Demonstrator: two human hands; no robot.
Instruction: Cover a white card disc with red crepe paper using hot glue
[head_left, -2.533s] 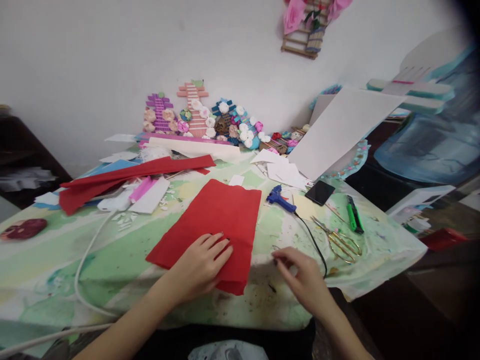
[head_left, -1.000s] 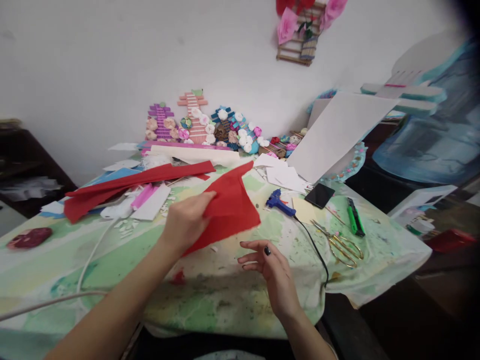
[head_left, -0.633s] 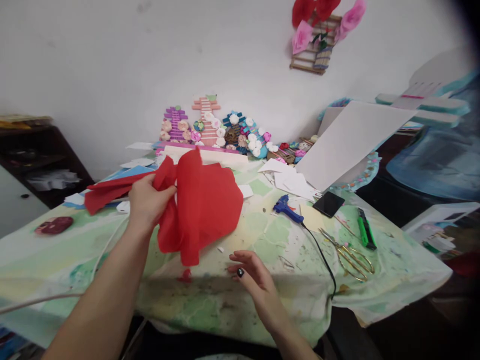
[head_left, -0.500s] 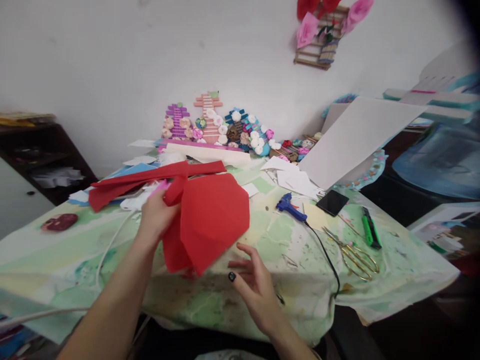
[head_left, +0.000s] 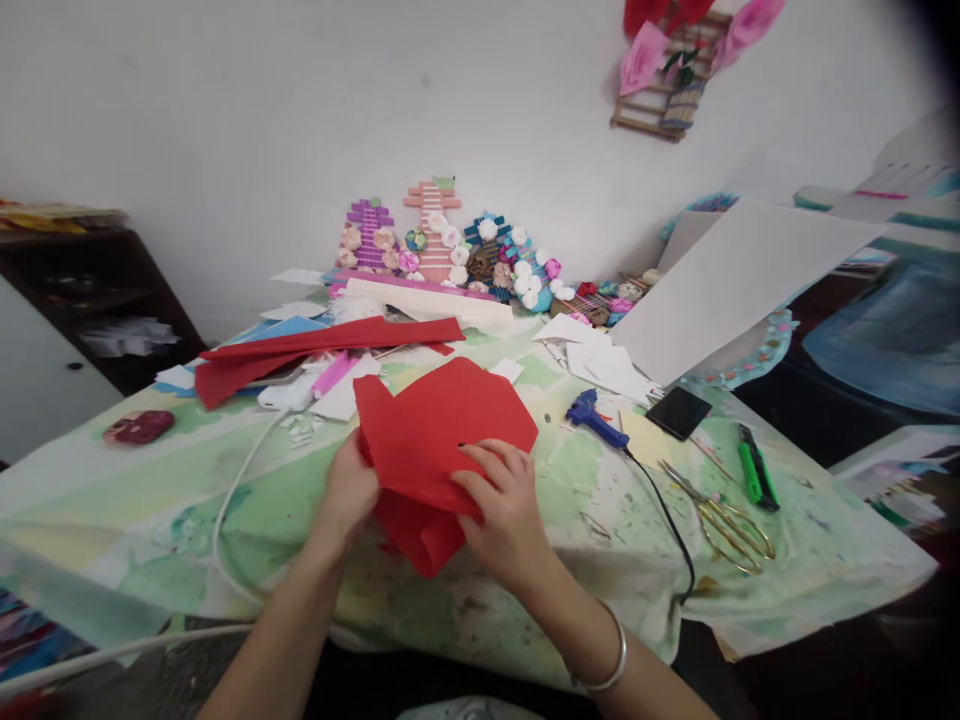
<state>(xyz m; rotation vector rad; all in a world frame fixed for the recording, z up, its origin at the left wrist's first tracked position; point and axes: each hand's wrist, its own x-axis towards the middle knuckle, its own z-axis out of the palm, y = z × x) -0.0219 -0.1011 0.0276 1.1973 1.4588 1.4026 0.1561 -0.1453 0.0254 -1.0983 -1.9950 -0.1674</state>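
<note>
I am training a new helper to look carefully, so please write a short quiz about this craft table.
1. True or false: the left hand and the right hand both touch the red sheet.
2. Which of these lies near the blue glue gun? A) black phone B) hammer C) cup
3. Fill in: the scissors lie to the ___ of the red sheet.
Key: 1 true; 2 A; 3 right.

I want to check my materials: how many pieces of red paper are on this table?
2. One sheet is between the left hand and right hand; one long piece lies behind it. More may be hidden.
</note>
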